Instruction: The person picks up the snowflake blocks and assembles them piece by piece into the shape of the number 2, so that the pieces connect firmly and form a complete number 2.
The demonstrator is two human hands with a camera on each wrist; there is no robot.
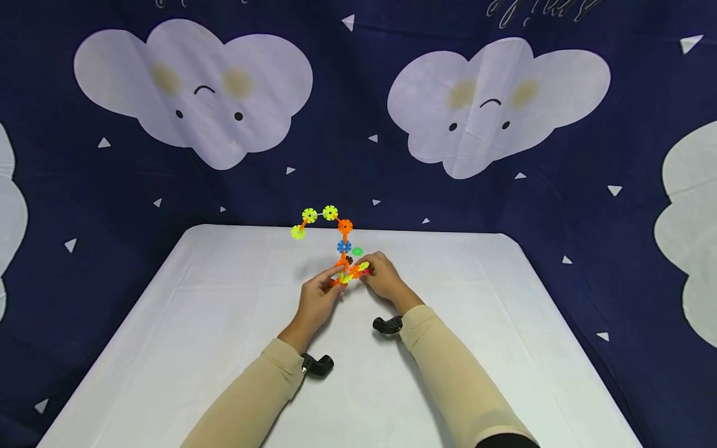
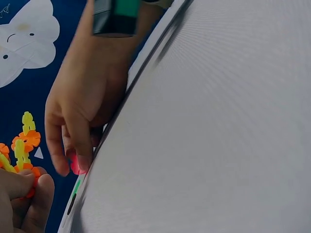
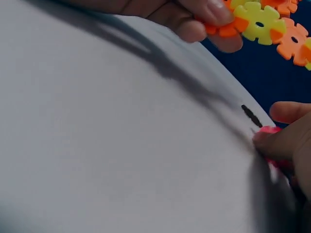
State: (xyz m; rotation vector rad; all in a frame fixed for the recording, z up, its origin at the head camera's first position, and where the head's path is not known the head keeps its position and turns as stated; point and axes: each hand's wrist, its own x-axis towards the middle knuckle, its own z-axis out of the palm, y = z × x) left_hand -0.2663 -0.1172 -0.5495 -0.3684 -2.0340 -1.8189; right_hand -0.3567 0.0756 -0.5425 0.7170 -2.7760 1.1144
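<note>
In the head view, my left hand [image 1: 315, 303] pinches the lower part of a chain of notched plastic flower discs [image 1: 345, 226], coloured yellow, orange and blue. Its upper end bends over to the left, above the far part of the table. My right hand [image 1: 386, 279] is just right of the chain; thumb and fingers pinch a pink disc [image 3: 270, 129], low by the tabletop in the right wrist view. The left thumb and fingers [image 3: 221, 12] grip an orange disc of the chain there. Most of the pink disc is hidden by the right fingers.
A black disc [image 3: 251, 116] lies on the white table [image 1: 224, 323] near the right hand. A green disc [image 1: 357, 251] is behind the hands. Beyond the table's far edge hangs a dark blue cloth [image 1: 347, 180] with white clouds. Black wrist devices [image 1: 318, 366] stick out from both sleeves.
</note>
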